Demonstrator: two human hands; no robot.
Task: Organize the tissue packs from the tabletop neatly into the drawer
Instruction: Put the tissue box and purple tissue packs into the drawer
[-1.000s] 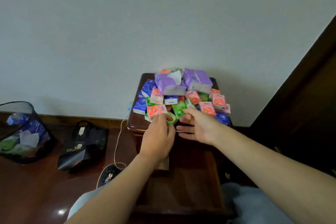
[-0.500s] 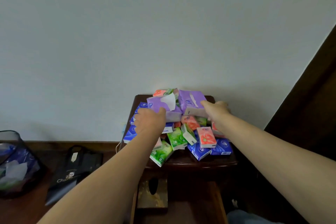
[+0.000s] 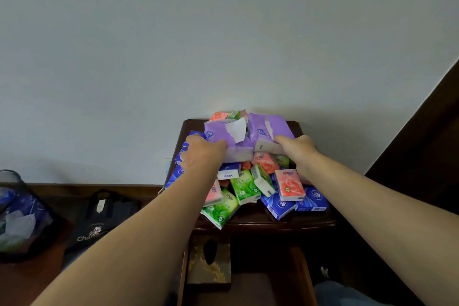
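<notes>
Sitting atop a heap of small tissue packs (image 3: 244, 187) on the dark wooden tabletop (image 3: 278, 221), two large purple packs are each gripped: the left hand (image 3: 203, 153) curls round the left purple pack (image 3: 223, 135), the right hand (image 3: 296, 148) round the right purple pack (image 3: 268, 129). Below, the drawer (image 3: 301, 278) stands open, holding a patterned tissue box (image 3: 210, 262).

Two purple packs (image 3: 229, 140), two hands (image 3: 202, 154).
</notes>
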